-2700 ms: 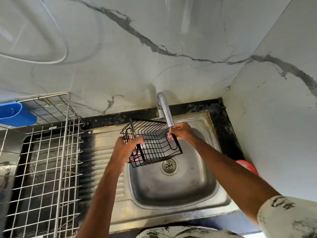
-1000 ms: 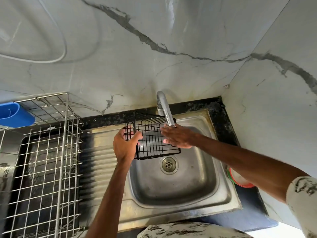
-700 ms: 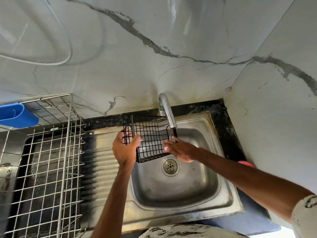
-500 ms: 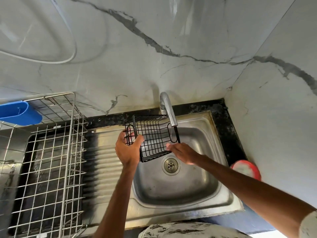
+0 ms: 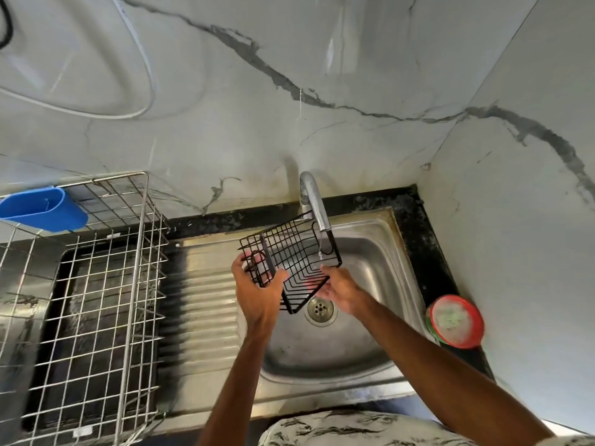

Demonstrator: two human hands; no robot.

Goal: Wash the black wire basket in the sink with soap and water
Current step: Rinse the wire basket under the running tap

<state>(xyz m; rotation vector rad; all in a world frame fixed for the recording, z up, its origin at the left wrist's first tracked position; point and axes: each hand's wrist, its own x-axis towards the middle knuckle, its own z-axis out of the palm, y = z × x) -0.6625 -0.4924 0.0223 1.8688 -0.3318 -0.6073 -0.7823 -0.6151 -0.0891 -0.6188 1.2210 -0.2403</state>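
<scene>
The black wire basket [image 5: 291, 252] hangs tilted over the steel sink [image 5: 363, 346], just under the spout of the chrome tap [image 5: 314, 201]. A thin stream of water falls from the spout onto its right side. My left hand [image 5: 259, 291] grips the basket's left end, thumb over the wires. My right hand [image 5: 338, 286] is under the basket's lower right corner, palm up, fingers touching the wires from beneath; part of it is hidden behind the mesh.
A large steel wire dish rack [image 5: 87, 304] stands on the drainboard at the left, with a blue plastic holder [image 5: 42, 209] hooked on its back. A red-rimmed round container [image 5: 455, 320] sits on the black counter right of the sink. Marble walls close the back and right.
The basket has been turned and tipped, its right end now lower. My right hand slid from the basket's right side to underneath it. Water now runs onto the basket.
</scene>
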